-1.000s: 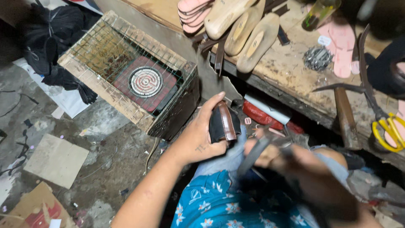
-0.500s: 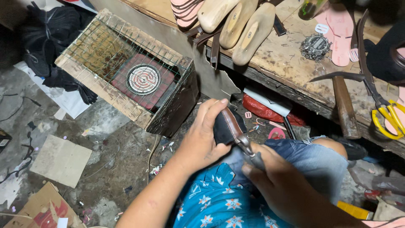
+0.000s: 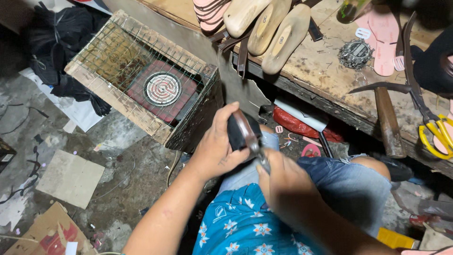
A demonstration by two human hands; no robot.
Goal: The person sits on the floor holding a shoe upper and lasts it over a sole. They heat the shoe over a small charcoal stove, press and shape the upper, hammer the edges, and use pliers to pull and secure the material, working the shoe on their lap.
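Head view looks down on a seated person in a blue flowered shirt (image 3: 236, 226) and denim shorts (image 3: 349, 184), working over the lap just in front of the near edge of a worn wooden workbench (image 3: 330, 80). The left hand (image 3: 217, 146) is wrapped around a dark shoe piece with a brown strap or edge band (image 3: 243, 130), fingers curled over its top and thumb beneath, holding it firm above the knee. The right hand (image 3: 283, 184) is closed tight on a slim metal tool (image 3: 262, 158) whose tip meets the strap; what kind of tool it is cannot be told. As a judgement, the work on the strap is mid-way: the band lies partly seated along the piece, and fixing or trimming remains. On the bench lie wooden shoe lasts (image 3: 269, 23), pink insoles (image 3: 382, 42), a hammer (image 3: 387, 118) and yellow-handled scissors (image 3: 436, 134) near its right edge, all untouched. On the floor to the left stands a wire-topped wooden box with a coil heater (image 3: 163, 88) inside.
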